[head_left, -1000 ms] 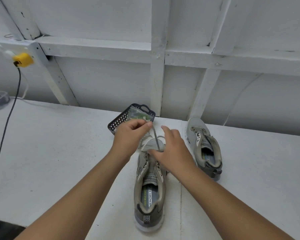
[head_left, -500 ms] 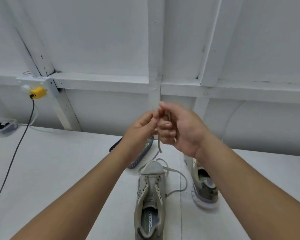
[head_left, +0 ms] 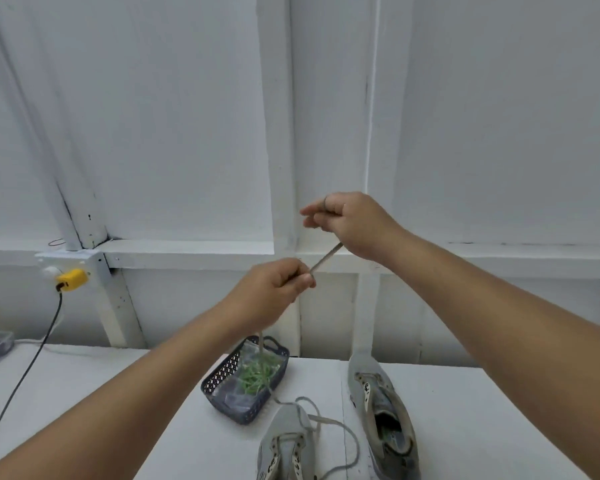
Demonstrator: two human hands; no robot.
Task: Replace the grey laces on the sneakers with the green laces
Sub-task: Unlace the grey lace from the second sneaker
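Sneakers sit on your white table [head_left: 84, 393], the left one [head_left: 286, 445] nearest you, the right one [head_left: 383, 414] beside it. Behind them, your basket [head_left: 222, 379] holds the green laces [head_left: 258, 372]. Your left hand [head_left: 274, 289] and right hand [head_left: 350, 223] pinch the grey lace [head_left: 326, 259], stretched taut between them above the table.

A basket [head_left: 222, 393] is placed at lower centre on the table [head_left: 118, 393], with laces [head_left: 257, 374] inside. One sneaker [head_left: 286, 445] is set below-right of it, another sneaker [head_left: 383, 410] further right.
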